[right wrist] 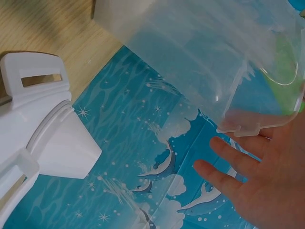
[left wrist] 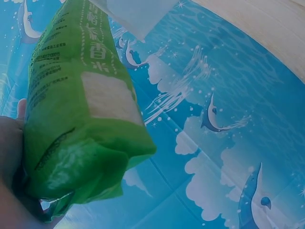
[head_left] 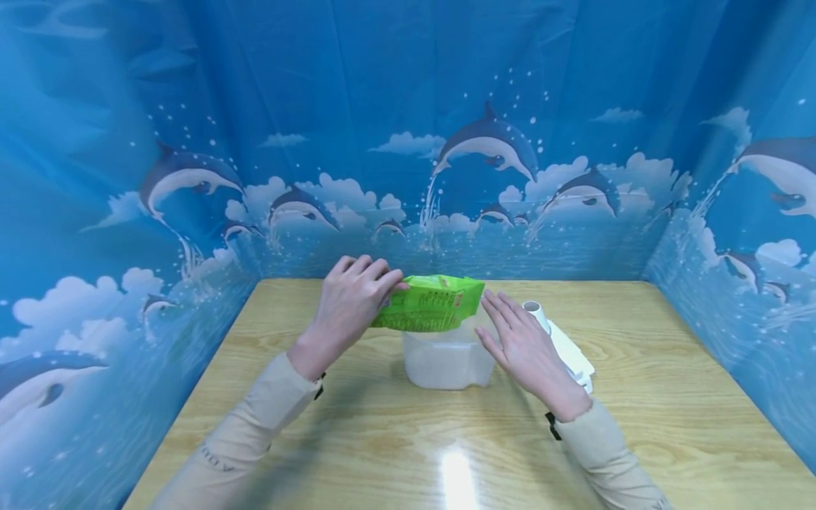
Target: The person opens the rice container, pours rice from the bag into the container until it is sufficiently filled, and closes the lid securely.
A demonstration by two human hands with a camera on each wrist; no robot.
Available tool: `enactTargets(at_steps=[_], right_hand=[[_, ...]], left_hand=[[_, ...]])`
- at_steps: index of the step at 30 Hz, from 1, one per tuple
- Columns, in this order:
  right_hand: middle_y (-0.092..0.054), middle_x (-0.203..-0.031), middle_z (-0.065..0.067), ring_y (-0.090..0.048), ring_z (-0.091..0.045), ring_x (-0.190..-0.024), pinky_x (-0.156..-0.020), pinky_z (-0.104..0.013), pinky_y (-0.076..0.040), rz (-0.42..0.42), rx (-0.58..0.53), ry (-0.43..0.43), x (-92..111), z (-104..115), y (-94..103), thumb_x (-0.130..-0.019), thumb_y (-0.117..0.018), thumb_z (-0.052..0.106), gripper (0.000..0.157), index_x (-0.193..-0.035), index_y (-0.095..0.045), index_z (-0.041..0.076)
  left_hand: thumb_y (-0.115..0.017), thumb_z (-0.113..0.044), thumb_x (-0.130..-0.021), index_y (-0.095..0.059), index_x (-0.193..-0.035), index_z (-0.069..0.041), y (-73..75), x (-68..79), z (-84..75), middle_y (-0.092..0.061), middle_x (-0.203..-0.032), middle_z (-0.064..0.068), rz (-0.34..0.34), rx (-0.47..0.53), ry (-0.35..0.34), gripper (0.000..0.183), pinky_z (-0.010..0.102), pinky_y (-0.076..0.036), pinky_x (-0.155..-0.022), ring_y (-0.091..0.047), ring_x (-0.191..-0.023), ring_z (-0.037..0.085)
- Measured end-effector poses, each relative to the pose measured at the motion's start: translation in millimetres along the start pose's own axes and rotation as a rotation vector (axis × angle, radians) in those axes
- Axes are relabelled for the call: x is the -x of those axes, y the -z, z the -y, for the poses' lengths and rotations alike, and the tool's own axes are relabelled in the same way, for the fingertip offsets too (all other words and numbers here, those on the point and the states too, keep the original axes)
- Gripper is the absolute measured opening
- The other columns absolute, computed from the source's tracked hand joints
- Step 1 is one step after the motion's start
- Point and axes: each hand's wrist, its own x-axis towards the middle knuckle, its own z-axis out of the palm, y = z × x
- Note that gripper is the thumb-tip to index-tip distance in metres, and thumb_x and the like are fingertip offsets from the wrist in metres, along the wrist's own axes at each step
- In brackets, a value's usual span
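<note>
Stretching sideways, green bag (head_left: 428,306) points toward right hand (head_left: 524,345).

Indoor recording booth by the look of it, set up around 1 table (head_left: 644,368); type of building cannot be told. Blue curtain (head_left: 357,85) closes off 3 sides: left, back, right. Printed with leaping dolphins, clouds and sea; vertical folds at back, crossed creases in left wrist view, so hung cloth or sheeting. Tabletop wood-grained, pale, glossy, with bright lamp-like reflection (head_left: 458,478) at near edge. Pantry goods, green rice bag (head_left: 433,304) and clear bin (head_left: 446,365), add a household touch
</note>
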Motion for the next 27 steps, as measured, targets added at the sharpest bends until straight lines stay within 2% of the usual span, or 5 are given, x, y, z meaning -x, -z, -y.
enactTargets(at_steps=[8,21,27], right_hand=[[-0.037,-0.160,-0.018,-0.035,-0.039,-0.146,-0.124,-0.048,-0.023,-0.003,0.005,-0.005,-1.2,0.7,0.6,-0.108,-0.041,0.042,0.063,-0.152,-0.040,-0.003],[-0.038,-0.159,-0.019,-0.033,-0.038,-0.147,-0.124,-0.048,-0.023,-0.003,0.006,-0.003,-0.9,0.8,0.1,-0.108,-0.041,0.042,0.063,-0.152,-0.040,-0.003],[-0.038,-0.159,-0.018,-0.033,-0.037,-0.148,-0.124,-0.048,-0.023,0.002,0.010,-0.008,-0.1,1.2,0.4,-0.108,-0.041,0.043,0.063,-0.152,-0.040,-0.002]], left_hand=[[-0.061,-0.037,-0.100,-0.074,-0.093,-0.016,1.3,-2.9,0.5,-0.070,-0.083,0.001,-0.015,-0.003,-0.019,0.025,0.036,-0.054,-0.071,-0.064,-0.075,0.020],[-0.062,-0.035,-0.101,-0.073,-0.092,-0.016,1.1,-0.3,3.0,-0.068,-0.080,0.002,-0.023,0.006,-0.003,0.024,0.036,-0.052,-0.068,-0.063,-0.073,0.021],[-0.058,-0.038,-0.102,-0.071,-0.088,-0.015,-0.5,1.7,5.7,-0.068,-0.079,0.002,-0.028,0.001,-0.009,0.029,0.035,-0.053,-0.068,-0.064,-0.073,0.021]])
